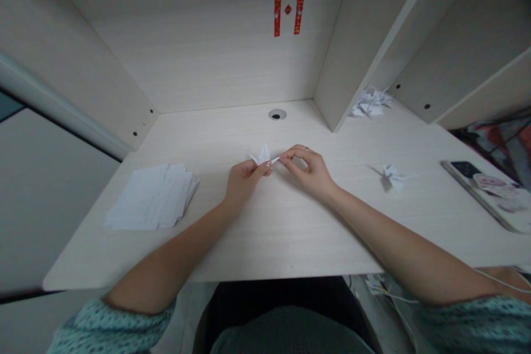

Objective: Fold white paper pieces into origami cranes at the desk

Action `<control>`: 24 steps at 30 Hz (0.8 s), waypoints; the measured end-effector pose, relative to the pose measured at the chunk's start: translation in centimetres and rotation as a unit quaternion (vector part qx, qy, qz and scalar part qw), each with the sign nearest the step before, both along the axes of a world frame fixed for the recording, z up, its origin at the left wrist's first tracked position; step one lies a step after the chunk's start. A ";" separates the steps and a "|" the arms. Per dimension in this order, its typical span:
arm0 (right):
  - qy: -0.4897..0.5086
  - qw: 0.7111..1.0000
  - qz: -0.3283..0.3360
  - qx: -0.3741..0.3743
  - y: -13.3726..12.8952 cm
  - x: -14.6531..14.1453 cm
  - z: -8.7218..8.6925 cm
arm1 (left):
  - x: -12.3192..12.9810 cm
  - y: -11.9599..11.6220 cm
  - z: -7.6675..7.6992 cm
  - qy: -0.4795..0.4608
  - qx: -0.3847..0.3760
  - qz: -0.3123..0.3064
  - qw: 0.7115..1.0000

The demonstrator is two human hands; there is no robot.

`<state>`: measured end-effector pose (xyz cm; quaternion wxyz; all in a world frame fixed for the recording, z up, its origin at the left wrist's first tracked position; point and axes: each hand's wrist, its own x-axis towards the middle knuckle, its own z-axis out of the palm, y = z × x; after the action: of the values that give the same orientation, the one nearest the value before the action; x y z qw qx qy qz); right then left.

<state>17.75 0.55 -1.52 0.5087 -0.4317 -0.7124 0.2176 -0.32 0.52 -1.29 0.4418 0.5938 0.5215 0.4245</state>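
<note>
One paper bird point(264, 154) held at mid-table, body pinched in fingers of the left hand point(244, 178); 3 o'clock tip point(274, 160) clamped by the right hand point(309, 170). Thin paper could be torn by hard pulling.

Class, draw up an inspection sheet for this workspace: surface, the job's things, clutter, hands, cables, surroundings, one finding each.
Surface: pale desk, with a round hole near the back panel.
Job's things: folded paper figure in the hands; paper stack at left; paper bird at right; pile of folded paper behind it.
Clutter: phone at far right.
Hands: left hand holds the figure; right hand pinches its thin tip.
Cables: white cable at lower right, near the desk's front edge.
Surroundings: red decorations on the back panel.
</note>
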 end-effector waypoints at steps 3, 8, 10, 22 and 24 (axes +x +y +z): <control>0.033 0.999 0.000 -0.029 0.0 0.0 0.0 | 0.0 -0.1 0.1 -0.004 0.000 0.002 1.000; 0.059 0.998 -0.018 -0.023 0.1 -0.2 -0.4 | 0.0 0.1 -0.1 -0.003 0.001 0.007 1.000; 0.053 0.998 -0.025 -0.009 0.1 -0.3 -0.5 | 0.0 0.1 -0.3 -0.003 -0.002 0.003 1.000; 0.015 1.000 -0.024 -0.006 -0.4 -0.5 -0.4 | 0.0 0.1 -0.3 0.019 0.015 0.006 1.000; 0.041 0.999 -0.023 -0.027 -0.5 -0.6 -0.2 | 0.0 0.1 -0.4 0.023 0.020 0.012 0.999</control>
<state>17.11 0.02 -1.69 0.5306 -0.4522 -0.6746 0.2425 -0.36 0.59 -1.68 0.4125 0.6060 0.5300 0.4262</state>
